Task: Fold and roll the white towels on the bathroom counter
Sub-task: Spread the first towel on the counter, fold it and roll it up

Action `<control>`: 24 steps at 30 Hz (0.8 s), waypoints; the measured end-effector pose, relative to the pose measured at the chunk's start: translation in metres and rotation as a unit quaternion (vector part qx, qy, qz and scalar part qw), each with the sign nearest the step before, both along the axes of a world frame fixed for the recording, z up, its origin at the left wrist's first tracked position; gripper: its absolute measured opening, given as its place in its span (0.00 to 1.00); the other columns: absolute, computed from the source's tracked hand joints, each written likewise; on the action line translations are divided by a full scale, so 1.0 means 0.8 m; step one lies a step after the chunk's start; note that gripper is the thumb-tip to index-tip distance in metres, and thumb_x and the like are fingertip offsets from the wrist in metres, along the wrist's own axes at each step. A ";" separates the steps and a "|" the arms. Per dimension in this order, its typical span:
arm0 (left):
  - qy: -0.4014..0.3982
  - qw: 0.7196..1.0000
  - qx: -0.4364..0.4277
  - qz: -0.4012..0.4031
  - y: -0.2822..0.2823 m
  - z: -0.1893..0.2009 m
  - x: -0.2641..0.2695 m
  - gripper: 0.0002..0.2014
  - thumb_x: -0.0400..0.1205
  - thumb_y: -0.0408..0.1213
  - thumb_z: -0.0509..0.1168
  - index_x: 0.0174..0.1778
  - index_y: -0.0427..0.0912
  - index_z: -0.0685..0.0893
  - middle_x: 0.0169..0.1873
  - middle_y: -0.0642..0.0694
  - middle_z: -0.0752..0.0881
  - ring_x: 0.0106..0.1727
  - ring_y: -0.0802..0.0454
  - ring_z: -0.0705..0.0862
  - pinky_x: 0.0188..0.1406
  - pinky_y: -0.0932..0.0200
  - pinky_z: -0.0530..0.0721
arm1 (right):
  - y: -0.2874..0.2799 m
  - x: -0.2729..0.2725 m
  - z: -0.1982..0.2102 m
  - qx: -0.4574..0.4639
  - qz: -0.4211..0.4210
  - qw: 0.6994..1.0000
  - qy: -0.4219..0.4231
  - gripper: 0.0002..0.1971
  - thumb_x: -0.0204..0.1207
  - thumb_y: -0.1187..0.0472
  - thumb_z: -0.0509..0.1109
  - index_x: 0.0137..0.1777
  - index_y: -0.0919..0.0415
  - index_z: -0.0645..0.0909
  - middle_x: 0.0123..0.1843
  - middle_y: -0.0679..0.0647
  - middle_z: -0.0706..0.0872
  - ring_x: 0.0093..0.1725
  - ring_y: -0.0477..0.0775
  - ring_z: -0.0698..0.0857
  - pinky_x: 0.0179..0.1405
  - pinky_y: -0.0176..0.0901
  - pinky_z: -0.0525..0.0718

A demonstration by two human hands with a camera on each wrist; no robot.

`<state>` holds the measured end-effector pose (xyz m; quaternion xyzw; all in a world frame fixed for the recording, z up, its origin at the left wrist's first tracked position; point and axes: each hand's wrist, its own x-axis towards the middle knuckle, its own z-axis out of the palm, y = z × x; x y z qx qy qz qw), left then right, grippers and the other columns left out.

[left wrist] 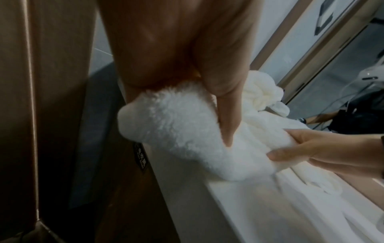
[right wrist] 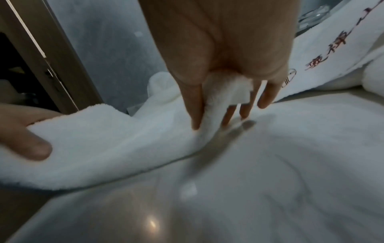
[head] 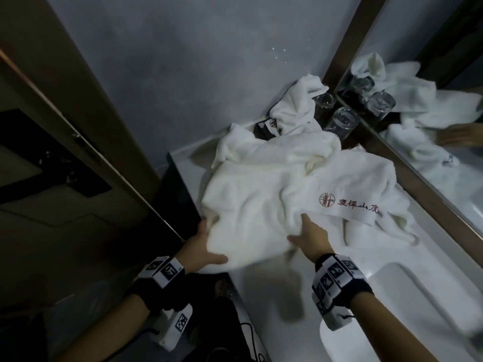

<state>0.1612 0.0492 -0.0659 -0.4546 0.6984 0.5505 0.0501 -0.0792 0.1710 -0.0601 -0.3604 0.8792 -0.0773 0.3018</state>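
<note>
Several crumpled white towels are heaped on the white counter (head: 271,304). The nearest towel (head: 251,202) lies spread toward me, and beside it a towel with a red embroidered logo (head: 349,205) lies to the right. My left hand (head: 209,244) grips the near towel's left corner at the counter's left edge, thumb on top (left wrist: 226,115). About a hand's width to the right, my right hand (head: 300,228) pinches the same near edge, the fold (right wrist: 220,102) held between thumb and fingers. The edge hangs lifted just above the counter between both hands.
Upturned drinking glasses (head: 341,121) and a dark tray (head: 264,130) stand at the back corner, partly under a towel. A mirror (head: 431,152) runs along the right. A sink basin (head: 407,317) lies at the near right. A wooden door frame (head: 86,142) borders the left.
</note>
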 end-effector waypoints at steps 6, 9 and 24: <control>0.120 0.983 0.027 0.135 0.004 0.035 0.013 0.39 0.75 0.39 0.71 0.78 0.50 0.57 0.67 0.50 0.72 0.66 0.51 0.72 0.69 0.53 0.70 | 0.014 -0.001 0.053 -0.322 -0.230 0.879 -0.266 0.13 0.71 0.63 0.75 0.53 0.57 0.76 0.50 0.55 0.86 0.45 0.54 0.89 0.33 0.46 0.88; 0.181 0.957 0.032 0.226 0.001 0.057 0.017 0.19 0.80 0.36 0.65 0.67 0.48 0.74 0.62 0.43 0.79 0.63 0.41 0.79 0.58 0.48 0.81 | 0.020 -0.013 0.075 -0.390 -0.282 0.806 -0.345 0.17 0.67 0.64 0.77 0.54 0.64 0.79 0.41 0.56 0.83 0.33 0.45 0.88 0.31 0.34 0.85; 0.308 0.852 0.240 0.348 0.016 0.106 -0.005 0.15 0.83 0.32 0.56 0.64 0.34 0.77 0.67 0.30 0.78 0.60 0.37 0.82 0.63 0.46 0.81 | 0.012 0.011 0.101 -0.461 -0.281 0.802 -0.254 0.10 0.81 0.64 0.63 0.43 0.53 0.63 0.45 0.53 0.73 0.43 0.56 0.82 0.49 0.52 0.87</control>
